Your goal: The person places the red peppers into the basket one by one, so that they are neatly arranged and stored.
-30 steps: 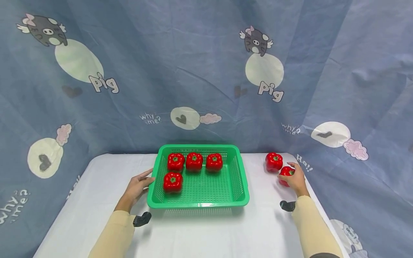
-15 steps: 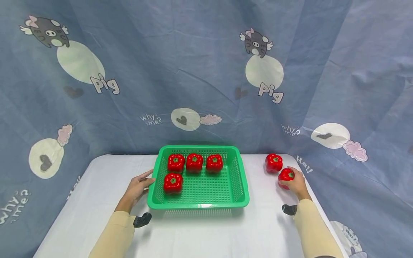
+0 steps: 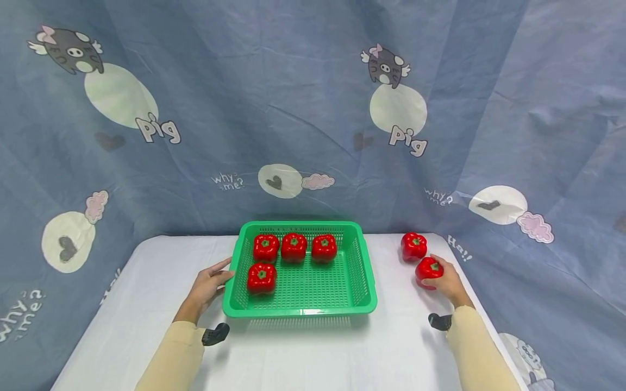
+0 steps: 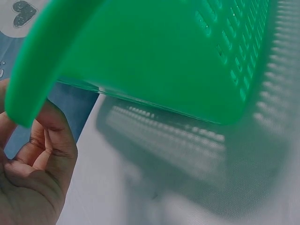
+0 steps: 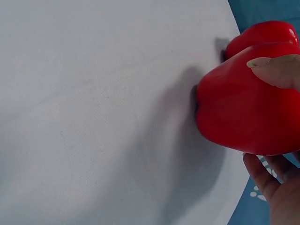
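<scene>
In the head view my right hand [image 3: 449, 281] grips a red bell pepper [image 3: 429, 271] at the table's right side, thumb on the near side and fingers round the far side. The right wrist view shows this bell pepper [image 5: 246, 105] large, the thumb pressed on its skin and fingertips against its other side. A second red bell pepper [image 3: 413, 247] stands just behind it. My left hand [image 3: 202, 288] holds the left rim of a green plastic basket [image 3: 301, 311]; in the left wrist view its fingers [image 4: 61, 140] curl up under the rim [image 4: 35, 70].
Several red bell peppers sit in the basket, three along the back and one bell pepper [image 3: 261, 278] at front left. A white cloth covers the table [image 3: 303, 358]. Behind and beside it hangs a blue curtain [image 3: 313, 108] with cartoon pigs.
My right hand has closed more round the front bell pepper, which has shifted slightly left toward the near side. The left hand and basket have stayed in place.
</scene>
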Action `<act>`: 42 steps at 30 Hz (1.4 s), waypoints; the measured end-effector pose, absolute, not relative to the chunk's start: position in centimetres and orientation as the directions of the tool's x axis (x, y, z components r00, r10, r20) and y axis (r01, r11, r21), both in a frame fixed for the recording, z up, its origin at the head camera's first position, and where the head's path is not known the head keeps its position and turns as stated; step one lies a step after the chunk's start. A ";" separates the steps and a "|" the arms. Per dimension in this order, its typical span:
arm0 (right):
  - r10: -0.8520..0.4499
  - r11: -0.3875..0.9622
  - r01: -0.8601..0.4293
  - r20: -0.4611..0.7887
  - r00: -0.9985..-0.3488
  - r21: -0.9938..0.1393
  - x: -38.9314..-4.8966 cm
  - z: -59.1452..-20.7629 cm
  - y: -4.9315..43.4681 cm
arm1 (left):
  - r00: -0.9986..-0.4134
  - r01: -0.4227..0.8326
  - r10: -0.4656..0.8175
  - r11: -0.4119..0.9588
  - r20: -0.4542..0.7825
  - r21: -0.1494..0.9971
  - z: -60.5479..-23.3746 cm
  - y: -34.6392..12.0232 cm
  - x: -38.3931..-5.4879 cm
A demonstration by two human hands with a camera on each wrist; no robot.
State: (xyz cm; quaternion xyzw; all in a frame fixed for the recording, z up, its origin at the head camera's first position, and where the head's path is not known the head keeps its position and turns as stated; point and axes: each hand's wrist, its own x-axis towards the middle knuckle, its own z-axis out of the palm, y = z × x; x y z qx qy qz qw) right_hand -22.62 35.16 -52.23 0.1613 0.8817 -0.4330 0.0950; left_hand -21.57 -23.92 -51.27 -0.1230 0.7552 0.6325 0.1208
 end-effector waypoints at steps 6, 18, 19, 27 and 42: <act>0.210 0.582 0.363 -0.297 -0.931 -0.727 -22.3 -52.3 34.9 | -0.942 -0.335 -0.030 0.169 -0.335 0.927 -51.2 -23.8 -21.5; 0.181 0.630 0.319 -0.265 -0.947 -0.708 -21.6 -51.9 34.1 | -0.936 -0.350 -0.029 0.179 -0.351 0.919 -51.0 -23.8 -21.5; 0.176 0.631 0.313 -0.262 -0.949 -0.710 -21.6 -51.8 34.0 | -0.935 -0.354 -0.031 0.179 -0.355 0.918 -51.0 -23.8 -21.5; 0.161 0.608 0.272 -0.219 -0.962 -0.746 -21.9 -50.9 32.8 | -0.932 -0.363 -0.040 0.176 -0.361 0.915 -51.0 -23.8 -21.5; 0.122 0.634 0.185 -0.139 -0.983 -0.751 -21.1 -47.4 30.4 | -0.942 -0.330 -0.014 0.192 -0.334 0.924 -51.2 -24.0 -21.5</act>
